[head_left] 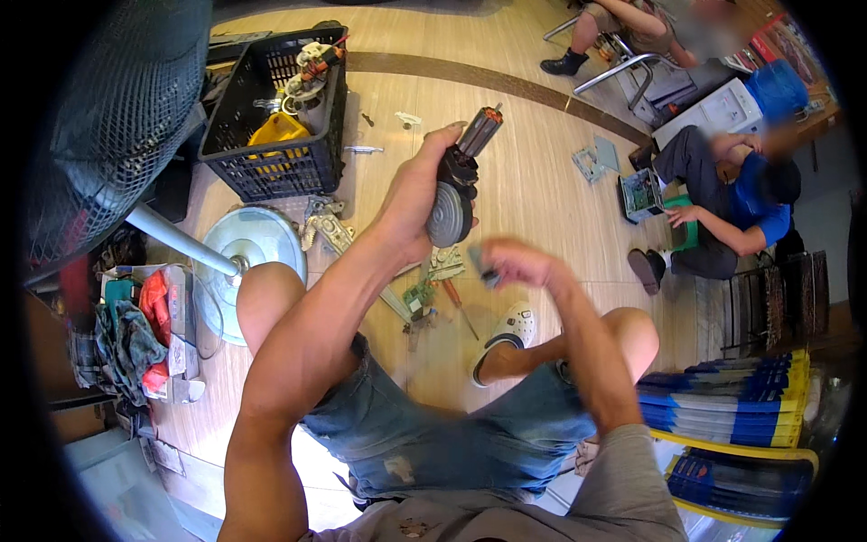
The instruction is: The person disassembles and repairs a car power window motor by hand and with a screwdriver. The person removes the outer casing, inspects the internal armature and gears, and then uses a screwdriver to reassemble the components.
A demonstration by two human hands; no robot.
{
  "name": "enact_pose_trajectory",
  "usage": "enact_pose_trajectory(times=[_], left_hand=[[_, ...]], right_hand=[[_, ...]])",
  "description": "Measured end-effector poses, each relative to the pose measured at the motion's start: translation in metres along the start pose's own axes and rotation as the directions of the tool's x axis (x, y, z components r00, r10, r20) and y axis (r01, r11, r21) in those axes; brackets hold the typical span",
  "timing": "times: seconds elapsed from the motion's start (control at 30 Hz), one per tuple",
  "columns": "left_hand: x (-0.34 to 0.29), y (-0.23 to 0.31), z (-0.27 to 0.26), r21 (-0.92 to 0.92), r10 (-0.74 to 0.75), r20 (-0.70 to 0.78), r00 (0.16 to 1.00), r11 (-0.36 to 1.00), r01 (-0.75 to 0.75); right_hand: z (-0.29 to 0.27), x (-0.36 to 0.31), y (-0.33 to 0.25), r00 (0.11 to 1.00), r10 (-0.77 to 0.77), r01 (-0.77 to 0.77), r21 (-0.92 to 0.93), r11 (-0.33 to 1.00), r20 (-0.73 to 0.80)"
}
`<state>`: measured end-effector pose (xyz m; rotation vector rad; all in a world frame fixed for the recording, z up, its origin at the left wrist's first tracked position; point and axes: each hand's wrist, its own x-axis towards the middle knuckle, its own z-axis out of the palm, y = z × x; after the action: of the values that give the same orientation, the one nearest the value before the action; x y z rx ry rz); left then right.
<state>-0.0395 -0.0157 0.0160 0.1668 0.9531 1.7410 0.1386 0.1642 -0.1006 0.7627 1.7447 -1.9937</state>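
My left hand is wrapped around a dark motor assembly, raised over the floor in front of me. A motor armature with reddish windings and a thin shaft sticks out of its top. Lower down, a grey ribbed round part faces me. Just right of and below it, my right hand is closed on a small grey piece, blurred by motion, whose kind I cannot make out. On the floor below lie an orange-handled screwdriver and a small green circuit board.
A black plastic crate of parts stands ahead left, beside a standing fan's round base. Metal parts lie near it. At right, a seated person handles an opened device. Blue-white packs are stacked at lower right.
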Motion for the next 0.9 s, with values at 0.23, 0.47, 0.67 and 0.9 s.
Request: enact_pose_trajectory(times=[0.23, 0.47, 0.67, 0.9], left_hand=[[-0.004, -0.005, -0.002, -0.026, -0.066, 0.051, 0.997, 0.997, 0.067], [-0.008, -0.020, 0.003, 0.050, -0.029, 0.032, 0.999, 0.998, 0.027], [-0.011, -0.022, 0.012, 0.140, -0.031, -0.003, 1.000, 0.990, 0.031], [-0.015, -0.018, 0.021, 0.191, -0.032, 0.087, 0.996, 0.981, 0.015]], right_hand=[[-0.012, -0.077, -0.135, 0.821, -0.494, 0.570, 0.367, 0.735, -0.285], [0.012, -0.086, -0.128, 0.678, -0.590, 0.725, 0.528, 0.442, -0.439], [0.014, -0.096, -0.131, 0.572, -0.680, 0.819, 0.368, 0.441, -0.458], [-0.004, -0.102, -0.120, 0.620, -0.668, 0.748, 0.568, 0.344, -0.412]])
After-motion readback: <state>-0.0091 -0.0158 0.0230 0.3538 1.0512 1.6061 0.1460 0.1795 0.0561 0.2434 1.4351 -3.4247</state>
